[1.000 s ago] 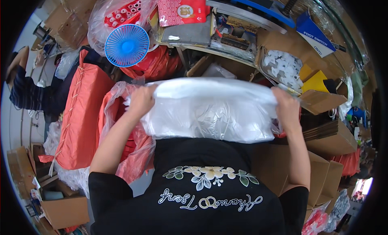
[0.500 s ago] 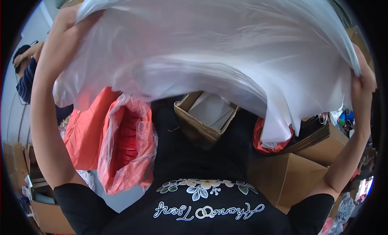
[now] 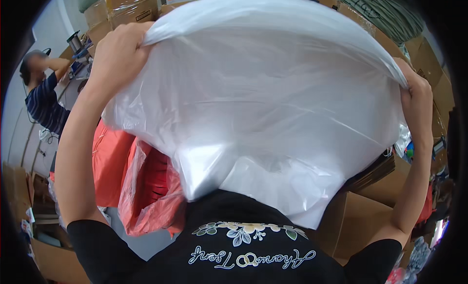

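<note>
The left hand [image 3: 119,52] is closed in a fist on the far left corner of a large translucent white plastic bag [image 3: 263,113], fingers curled over the rim. The right hand [image 3: 417,96] pinches the opposite rim at the far right, fingers folded tight on the film. Between them the bag is stretched wide and held high, close to the face — it fills most of the view.

As a judgement: the bag is gripped at both corners and spread out, but its mouth does not look opened; nothing shows inside it, and its lower end hangs slack just above the chest of the black T-shirt with an embroidered flower motif [image 3: 243,245].

The film is thin, glossy and crinkled, with long creases running across and a doubled, more opaque fold near the bottom. Low on the left a clear plastic bag stuffed with red-orange cloth [image 3: 146,186] sags softly. Near right stands a plain brown cardboard box [image 3: 360,220], stiff and flat-sided; more brown cartons [image 3: 122,8] are stacked far left. At the far left edge, well apart, another person in a dark striped shirt [image 3: 44,108] works at a table.
</note>
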Available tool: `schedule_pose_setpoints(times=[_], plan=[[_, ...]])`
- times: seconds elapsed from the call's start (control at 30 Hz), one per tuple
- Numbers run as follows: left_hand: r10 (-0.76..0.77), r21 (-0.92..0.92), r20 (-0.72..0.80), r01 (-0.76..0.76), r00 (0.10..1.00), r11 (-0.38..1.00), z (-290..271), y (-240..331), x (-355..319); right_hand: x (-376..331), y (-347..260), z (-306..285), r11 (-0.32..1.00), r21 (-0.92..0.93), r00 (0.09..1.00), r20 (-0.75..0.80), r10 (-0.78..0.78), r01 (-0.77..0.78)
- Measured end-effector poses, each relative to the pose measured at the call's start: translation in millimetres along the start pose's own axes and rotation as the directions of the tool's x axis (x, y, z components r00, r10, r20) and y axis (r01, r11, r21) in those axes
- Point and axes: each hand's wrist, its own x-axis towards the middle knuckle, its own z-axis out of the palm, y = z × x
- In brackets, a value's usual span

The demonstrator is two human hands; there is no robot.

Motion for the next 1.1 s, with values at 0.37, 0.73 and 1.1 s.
schedule_pose_setpoints(times=[0.37,0.73,1.1], plan=[[0.142,-0.441,0.506,0.114,0.851,0.89,-43,-2,-7,-27,12,-38,0.989,0.027,0.949,0.284,0.134,-0.148],[0.577,-0.615,0.774,0.529,0.262,0.585,-48,39,-158,-156,-50,-8,0.517,0.592,0.019,0.669,-0.743,-0.618],[-0.024,-0.629,0.766,0.742,0.642,-0.234,3,120,-17,-28,-103,46,-0.179,0.546,0.559,0.828,-0.028,-0.818]])
